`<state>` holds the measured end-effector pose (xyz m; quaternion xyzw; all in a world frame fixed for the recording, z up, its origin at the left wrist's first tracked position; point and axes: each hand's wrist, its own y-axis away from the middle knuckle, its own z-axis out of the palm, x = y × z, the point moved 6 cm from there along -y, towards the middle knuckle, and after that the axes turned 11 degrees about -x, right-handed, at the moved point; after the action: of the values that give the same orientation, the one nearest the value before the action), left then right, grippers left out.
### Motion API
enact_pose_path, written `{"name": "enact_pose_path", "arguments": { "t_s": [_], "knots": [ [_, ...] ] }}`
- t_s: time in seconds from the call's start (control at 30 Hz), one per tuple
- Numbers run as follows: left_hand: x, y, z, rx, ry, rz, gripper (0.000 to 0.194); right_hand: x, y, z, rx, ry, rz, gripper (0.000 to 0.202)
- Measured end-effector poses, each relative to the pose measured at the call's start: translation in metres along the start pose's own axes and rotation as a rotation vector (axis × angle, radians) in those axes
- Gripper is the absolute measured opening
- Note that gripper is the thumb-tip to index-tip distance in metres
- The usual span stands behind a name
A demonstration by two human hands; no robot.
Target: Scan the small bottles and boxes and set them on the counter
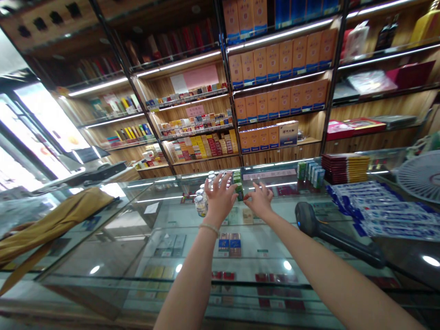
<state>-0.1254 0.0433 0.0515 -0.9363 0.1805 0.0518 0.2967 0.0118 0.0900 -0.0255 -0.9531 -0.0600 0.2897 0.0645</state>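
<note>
Both arms reach over a glass display counter. My left hand (220, 195), with a bracelet at the wrist, has its fingers spread beside a group of small white bottles (201, 205) and partly covers them. Between the two hands stands a row of small green packs (238, 178); whether the left fingertips touch them is unclear. Just right of the row is my right hand (260, 199), thumb and index finger near the closest pack, the other fingers apart. Nothing shows inside either hand.
On the right lie a black barcode scanner (338, 238), blue-white packets (381, 206), stacked red and yellow packs (343, 168), small green and blue boxes (311, 173) and a white fan (421, 176). A mustard cloth (58, 217) lies left. Stocked shelves stand behind.
</note>
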Motion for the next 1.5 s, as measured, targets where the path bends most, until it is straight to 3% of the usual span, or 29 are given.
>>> {"name": "enact_pose_path", "arguments": {
  "t_s": [0.17,0.73,1.23,1.37,1.5],
  "knots": [
    [-0.001,0.0,0.0,0.004,0.009,-0.001,0.03,-0.001,-0.005,0.0,0.042,0.035,0.019,0.016],
    [-0.003,-0.004,0.006,-0.004,-0.004,-0.016,0.035,-0.005,-0.023,0.008,0.011,0.045,0.042,0.018],
    [-0.005,-0.004,0.01,-0.04,-0.03,-0.047,0.04,-0.013,-0.027,0.011,0.091,0.113,-0.03,0.018],
    [-0.005,-0.004,0.01,-0.048,-0.032,-0.062,0.044,-0.014,-0.024,0.01,0.128,0.132,-0.044,0.033],
    [-0.006,-0.003,0.007,-0.016,-0.029,-0.079,0.061,-0.015,-0.017,0.007,0.218,0.164,-0.057,0.067]
  ]
}}
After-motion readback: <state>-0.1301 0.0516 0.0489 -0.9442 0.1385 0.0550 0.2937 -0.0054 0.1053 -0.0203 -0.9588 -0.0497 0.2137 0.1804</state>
